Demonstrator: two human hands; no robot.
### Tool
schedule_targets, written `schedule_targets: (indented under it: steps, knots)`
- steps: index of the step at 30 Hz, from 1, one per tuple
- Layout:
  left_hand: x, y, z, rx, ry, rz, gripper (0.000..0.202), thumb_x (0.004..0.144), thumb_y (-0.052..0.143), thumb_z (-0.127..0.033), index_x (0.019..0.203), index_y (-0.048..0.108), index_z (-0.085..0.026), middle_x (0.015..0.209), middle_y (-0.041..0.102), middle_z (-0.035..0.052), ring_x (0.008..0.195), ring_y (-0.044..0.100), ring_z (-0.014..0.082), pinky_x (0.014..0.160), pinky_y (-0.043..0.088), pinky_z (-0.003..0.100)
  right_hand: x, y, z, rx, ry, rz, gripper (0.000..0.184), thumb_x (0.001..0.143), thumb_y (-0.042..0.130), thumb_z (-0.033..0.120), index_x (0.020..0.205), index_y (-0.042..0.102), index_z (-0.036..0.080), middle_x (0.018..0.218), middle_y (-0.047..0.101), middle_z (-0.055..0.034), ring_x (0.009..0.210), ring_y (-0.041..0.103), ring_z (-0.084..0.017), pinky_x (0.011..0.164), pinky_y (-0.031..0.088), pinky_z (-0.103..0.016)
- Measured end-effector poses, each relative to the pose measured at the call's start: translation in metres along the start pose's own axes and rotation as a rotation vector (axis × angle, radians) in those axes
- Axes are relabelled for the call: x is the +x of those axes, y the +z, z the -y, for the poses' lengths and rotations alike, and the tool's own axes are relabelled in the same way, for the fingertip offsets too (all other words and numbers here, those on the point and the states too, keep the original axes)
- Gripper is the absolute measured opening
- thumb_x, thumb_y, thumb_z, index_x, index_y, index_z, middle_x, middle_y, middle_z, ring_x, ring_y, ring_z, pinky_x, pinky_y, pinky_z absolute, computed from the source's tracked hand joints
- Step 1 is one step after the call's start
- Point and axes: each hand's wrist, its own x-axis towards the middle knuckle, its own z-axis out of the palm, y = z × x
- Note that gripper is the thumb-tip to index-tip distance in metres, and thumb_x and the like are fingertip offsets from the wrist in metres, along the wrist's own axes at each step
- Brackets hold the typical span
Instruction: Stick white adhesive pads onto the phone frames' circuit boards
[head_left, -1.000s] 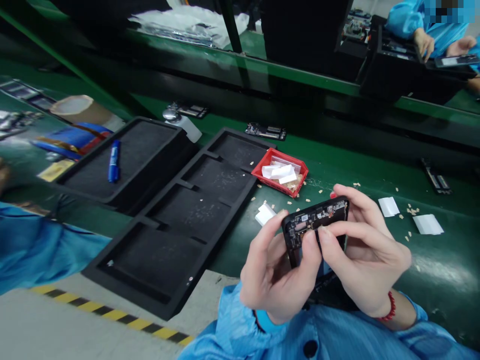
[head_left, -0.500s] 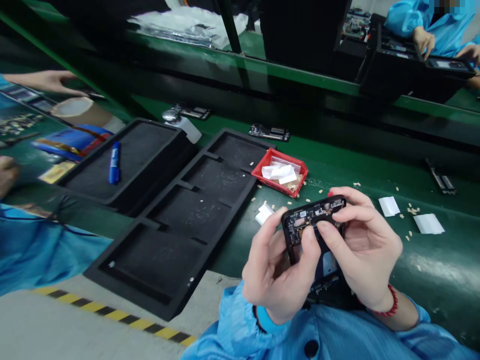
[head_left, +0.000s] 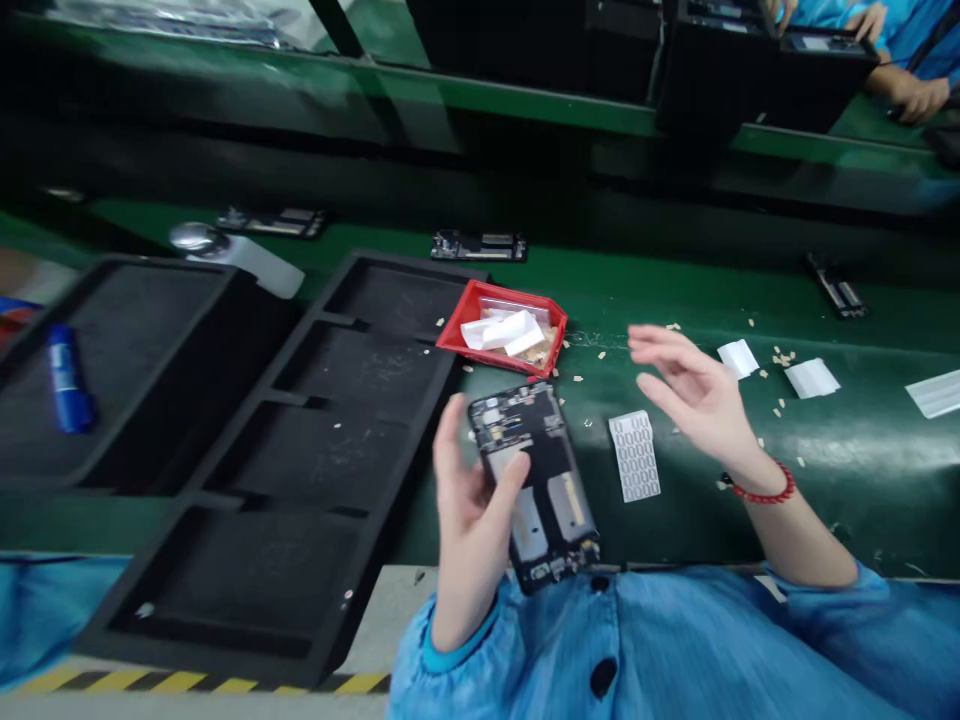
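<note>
The left hand pinches the phone, thumb pressed on its bare inner face and fingers round the left edge, up off the bench, just in front of the wearer's blue coat. The right hand is loosely spread over the bench, well apart from the phone; no thing shows in it, though blur hides fine detail.

With one hand gripping only one side, the phone could twist or slip if the thumb eases. The thumb lies close to exposed parts, so a hard press could harm them. Loose beige bits litter the bench; should the open face touch down there, one could stick inside.

A printed sheet lies flat between the phone and the right forearm. Just beyond the phone's top end stands the red bin, with white slips in it, blocking a straight path to the board behind. The long black tray hems in the left hand's outer side. Further left, a blue marker rests on a black box, with a bottle behind it.
</note>
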Motion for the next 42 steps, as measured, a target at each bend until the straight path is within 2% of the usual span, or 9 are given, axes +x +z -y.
schedule_targets:
  steps: [1,3,6,8,15,19,24,36,42]
  knots:
    - [0.001,-0.003,0.003,0.045,0.027,-0.048,0.080,0.089,0.073,-0.027,0.157,0.031,-0.034,0.135,0.069,0.0085,0.110,0.074,0.0210,0.095,0.060,0.032,-0.008,-0.012,-0.013,-0.096,0.033,0.081,0.021,0.092,0.069,0.029,0.112,0.069,0.023,0.137,0.065,-0.0101,0.130,0.062,-0.021,0.110,0.052,-0.044]
    - [0.003,-0.006,0.006,0.182,0.126,-0.095,0.067,0.089,0.071,-0.024,0.150,0.043,-0.030,0.128,0.072,0.0077,0.109,0.073,0.0207,0.097,0.059,0.032,-0.025,-0.025,-0.036,-0.189,0.083,0.185,0.035,0.084,0.078,0.032,0.116,0.070,0.022,0.135,0.068,-0.0116,0.128,0.064,-0.025,0.110,0.051,-0.048]
    - [0.009,0.002,0.007,0.421,0.213,0.027,0.023,0.091,0.061,-0.021,0.108,0.076,-0.023,0.106,0.078,0.0054,0.100,0.074,0.0212,0.089,0.060,0.031,-0.040,-0.022,-0.060,-0.244,0.123,0.250,0.039,0.082,0.080,0.027,0.119,0.070,0.020,0.121,0.075,-0.0120,0.112,0.073,-0.026,0.099,0.057,-0.045]
    - [0.013,0.012,0.007,0.502,0.206,0.126,0.024,0.091,0.056,-0.020,0.094,0.079,-0.021,0.096,0.079,0.0056,0.091,0.075,0.0219,0.083,0.061,0.032,-0.041,-0.015,-0.064,-0.269,0.125,0.254,0.022,0.088,0.071,0.022,0.109,0.074,0.018,0.104,0.079,-0.0097,0.095,0.076,-0.023,0.088,0.061,-0.039]
    - [0.012,0.051,0.007,0.483,0.257,0.321,0.022,0.085,0.070,-0.028,0.104,0.080,-0.021,0.110,0.078,0.0095,0.100,0.075,0.0263,0.089,0.061,0.038,-0.034,-0.022,-0.029,-0.273,0.018,0.218,0.012,0.095,0.064,0.024,0.089,0.074,0.019,0.084,0.077,-0.0031,0.076,0.071,-0.016,0.081,0.059,-0.033]
    - [0.011,0.061,0.009,0.414,0.297,0.437,0.015,0.089,0.068,-0.026,0.093,0.081,-0.021,0.097,0.079,0.0085,0.085,0.076,0.0229,0.077,0.062,0.034,-0.036,-0.022,-0.016,-0.283,-0.054,0.201,0.011,0.094,0.065,0.022,0.089,0.074,0.021,0.083,0.077,-0.0022,0.076,0.070,-0.017,0.083,0.058,-0.037]
    - [0.010,0.065,0.011,0.412,0.282,0.433,0.018,0.090,0.064,-0.021,0.088,0.082,-0.020,0.092,0.079,0.0090,0.080,0.074,0.0224,0.071,0.061,0.033,-0.035,-0.020,-0.015,-0.370,-0.159,0.126,0.010,0.092,0.067,0.021,0.092,0.076,0.022,0.101,0.074,-0.0067,0.093,0.067,-0.021,0.083,0.054,-0.040]
    - [0.010,0.065,0.014,0.349,0.163,0.415,0.017,0.086,0.066,-0.022,0.083,0.082,-0.019,0.088,0.080,0.0080,0.078,0.075,0.0220,0.071,0.060,0.032,-0.044,-0.018,-0.022,-0.657,-0.494,0.115,0.014,0.092,0.065,0.011,0.101,0.069,0.021,0.098,0.076,-0.0031,0.093,0.069,-0.019,0.113,0.040,-0.056]
    - [0.014,0.063,0.021,0.376,0.061,0.394,0.016,0.084,0.068,-0.025,0.082,0.082,-0.017,0.087,0.080,0.0096,0.078,0.075,0.0240,0.073,0.058,0.035,-0.045,-0.020,-0.022,-0.548,-0.413,0.169,0.010,0.095,0.061,0.011,0.097,0.064,0.020,0.101,0.074,-0.0056,0.098,0.068,-0.019,0.112,0.041,-0.056]
